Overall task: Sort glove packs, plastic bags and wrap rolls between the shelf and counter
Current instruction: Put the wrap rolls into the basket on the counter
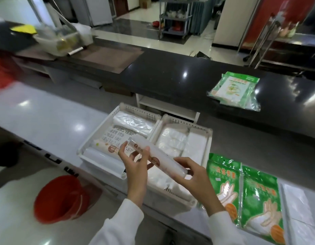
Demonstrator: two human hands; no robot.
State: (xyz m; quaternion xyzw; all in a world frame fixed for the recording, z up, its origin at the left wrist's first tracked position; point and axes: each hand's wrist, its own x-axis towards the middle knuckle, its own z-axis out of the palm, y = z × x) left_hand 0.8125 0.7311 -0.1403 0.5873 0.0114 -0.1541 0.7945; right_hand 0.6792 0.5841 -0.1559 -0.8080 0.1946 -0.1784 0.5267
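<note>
Wrap roll, a translucent white plastic-film tube with a brown printed label, is held above the white perforated plastic trays. Left hand fingers pinch its far end; right hand fingers curl around its near end. Two green glove packs lie on the pale surface just right of the right fingers.

The far left of the view is blurred, so the red shape there cannot be identified. The print on the wrap roll is too small to read, and the left hand hides part of it. The flat bags at the right are cut by the picture's edge. The glove packs have unreadable lettering.
</note>
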